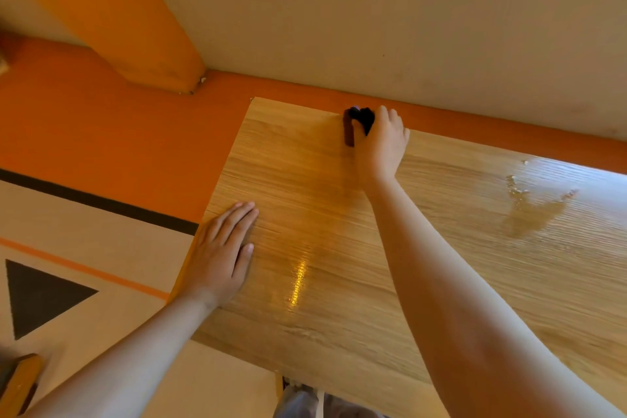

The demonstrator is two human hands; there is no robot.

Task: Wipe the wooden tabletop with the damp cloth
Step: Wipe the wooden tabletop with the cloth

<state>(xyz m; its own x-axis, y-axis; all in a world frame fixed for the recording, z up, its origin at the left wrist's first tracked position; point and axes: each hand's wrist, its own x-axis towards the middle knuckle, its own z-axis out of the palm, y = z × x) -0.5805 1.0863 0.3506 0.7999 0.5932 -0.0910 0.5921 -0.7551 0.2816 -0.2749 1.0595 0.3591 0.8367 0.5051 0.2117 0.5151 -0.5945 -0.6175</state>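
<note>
The right hand [381, 142] grips the damp cloth [349, 134] with the fingers curled over it, at the far edge of the wooden tabletop [339, 322], just beside the orange band [475, 120] under the wall [407, 10]. The cloth is bunched, dark red and black. Its visible red strip has its long axis from the far edge toward the person. The left hand [220, 254] lies flat, fingers straight, near the left edge of the tabletop. A wet patch [529, 214] shines on the right part, well apart from the cloth.

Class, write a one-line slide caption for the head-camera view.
Right hand grips a dark cloth at the far edge of the wooden tabletop; left hand rests flat on it.
</note>
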